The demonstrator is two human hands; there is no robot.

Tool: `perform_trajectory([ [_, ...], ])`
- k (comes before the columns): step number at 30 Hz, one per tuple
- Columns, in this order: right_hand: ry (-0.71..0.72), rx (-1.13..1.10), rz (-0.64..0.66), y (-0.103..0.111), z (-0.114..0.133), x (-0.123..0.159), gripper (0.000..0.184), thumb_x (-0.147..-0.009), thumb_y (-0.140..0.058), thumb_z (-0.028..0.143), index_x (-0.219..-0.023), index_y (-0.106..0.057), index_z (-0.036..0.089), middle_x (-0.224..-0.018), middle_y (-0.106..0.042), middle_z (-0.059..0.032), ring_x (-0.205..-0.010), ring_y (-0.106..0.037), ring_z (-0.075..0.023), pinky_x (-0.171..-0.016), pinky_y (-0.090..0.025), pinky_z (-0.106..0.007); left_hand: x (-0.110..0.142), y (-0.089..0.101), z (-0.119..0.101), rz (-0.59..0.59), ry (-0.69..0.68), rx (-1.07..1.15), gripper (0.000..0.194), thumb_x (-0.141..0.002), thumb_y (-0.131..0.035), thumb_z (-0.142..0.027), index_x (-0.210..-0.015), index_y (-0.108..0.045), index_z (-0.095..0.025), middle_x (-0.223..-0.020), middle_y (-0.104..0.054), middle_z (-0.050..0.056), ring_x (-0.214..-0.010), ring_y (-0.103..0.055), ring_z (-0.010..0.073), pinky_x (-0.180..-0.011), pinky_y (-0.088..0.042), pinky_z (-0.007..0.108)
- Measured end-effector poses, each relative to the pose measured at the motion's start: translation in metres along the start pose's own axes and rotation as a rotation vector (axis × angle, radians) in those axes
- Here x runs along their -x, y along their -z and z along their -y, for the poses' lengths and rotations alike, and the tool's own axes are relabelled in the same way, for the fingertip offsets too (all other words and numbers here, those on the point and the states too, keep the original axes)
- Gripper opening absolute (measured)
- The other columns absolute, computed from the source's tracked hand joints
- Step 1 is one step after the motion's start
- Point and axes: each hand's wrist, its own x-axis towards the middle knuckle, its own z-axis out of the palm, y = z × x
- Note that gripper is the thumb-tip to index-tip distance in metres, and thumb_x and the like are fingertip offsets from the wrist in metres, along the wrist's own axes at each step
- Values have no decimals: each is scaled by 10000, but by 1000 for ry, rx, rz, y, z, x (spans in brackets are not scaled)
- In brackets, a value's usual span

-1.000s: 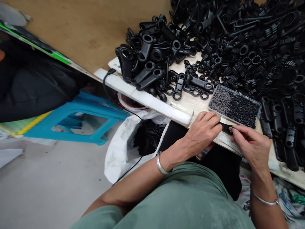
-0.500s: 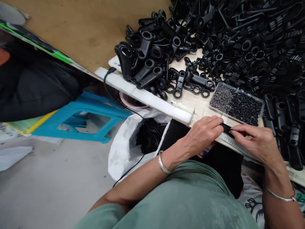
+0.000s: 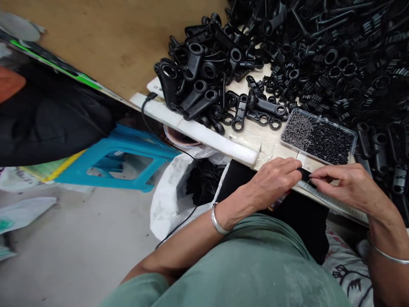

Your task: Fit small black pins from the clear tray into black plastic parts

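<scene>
Two hands (image 3: 277,178); one clear box (image 3: 354,143)

Flat, even indoor light fills the scene, its source out of view. Just toward eleven o'clock from centre, the long white foam strip (image 3: 194,130) looks nearly washed out. Toward two o'clock, the heap of glossy black plastic parts (image 3: 319,55) merges into darkness, broken by small glints. Just past three o'clock, the small black plastic piece (image 3: 305,175) between the bare left hand (image 3: 276,179) and bare right hand (image 3: 347,185) loses its detail. Toward nine o'clock, bulky black fabric (image 3: 51,128) sinks into shadow. Wide-angle distortion stretches the slightly soft outer edges.
</scene>
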Motion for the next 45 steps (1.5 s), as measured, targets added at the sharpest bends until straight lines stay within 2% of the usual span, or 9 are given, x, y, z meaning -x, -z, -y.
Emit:
perform_trajectory([
  [8, 10, -33, 51, 7, -4, -2, 160, -826, -632, 296, -737, -754, 239, -618, -699, 26, -469, -583, -108, -471, -445, -221, 0, -3, -2, 3, -13, 26, 239, -1001, -441, -96, -890, -650, -128, -1081, -684, 97, -982, -642, 183, -854, -529, 292],
  [10, -21, -58, -24, 9, -7, 4, 154, -817, -643, 291, -731, -761, 241, -586, -688, 29, -436, -573, -107, -427, -428, -216, 1, -5, -2, -14, -17, 49, 255, -1005, -432, -98, -866, -644, -127, -1065, -679, 99, -982, -631, 185, -867, -527, 295],
  [13, -180, -83, -241, 11, -14, 22, 108, -790, -701, 317, -754, -769, 242, -575, -695, 25, -430, -613, -135, -396, -460, -220, 4, -8, -2, -66, -17, 95, 274, -1011, -422, -109, -847, -641, -118, -1050, -670, 105, -986, -610, 188, -899, -519, 296],
  [15, -265, -83, -333, 9, -17, 35, 87, -776, -735, 325, -783, -771, 246, -584, -704, 24, -439, -636, -152, -404, -497, -230, 6, -10, -3, -101, -18, 115, 289, -1014, -407, -105, -851, -645, -111, -1057, -665, 112, -991, -600, 190, -913, -512, 295],
  [20, -228, -4, -395, -9, -9, 53, 68, -804, -722, 298, -785, -757, 243, -594, -704, 30, -441, -626, -132, -447, -520, -226, 7, -13, -7, -126, 16, 124, 300, -1005, -401, -72, -827, -637, -124, -1047, -658, 105, -985, -578, 181, -919, -487, 279],
  [25, -200, 120, -449, -26, 8, 52, 111, -860, -655, 289, -804, -734, 236, -702, -741, 5, -527, -666, -149, -553, -570, -266, 7, -13, -9, -128, 25, 126, 318, -1009, -381, -71, -811, -622, -128, -1012, -657, 100, -931, -570, 172, -876, -486, 271],
  [30, -202, 173, -546, -31, 19, 48, 89, -880, -665, 278, -855, -740, 239, -686, -738, 12, -487, -639, -126, -533, -554, -251, 7, -14, -10, -143, 33, 150, 328, -1013, -362, -75, -819, -621, -130, -1014, -660, 94, -933, -576, 172, -865, -504, 275],
  [37, -149, 53, -479, -31, 14, 29, 143, -851, -657, 319, -786, -756, 241, -679, -748, 2, -486, -658, -144, -474, -533, -243, 7, -13, -6, -115, 57, 218, 288, -993, -398, -53, -848, -638, -120, -1027, -660, 99, -982, -594, 177, -863, -529, 274],
  [45, -63, 45, -297, -18, 5, 19, 130, -815, -634, 275, -763, -749, 244, -649, -728, 17, -484, -636, -129, -473, -506, -226, 4, -14, 1, -95, 41, 260, 270, -975, -417, -33, -855, -640, -125, -1041, -683, 95, -976, -619, 170, -852, -542, 276],
])
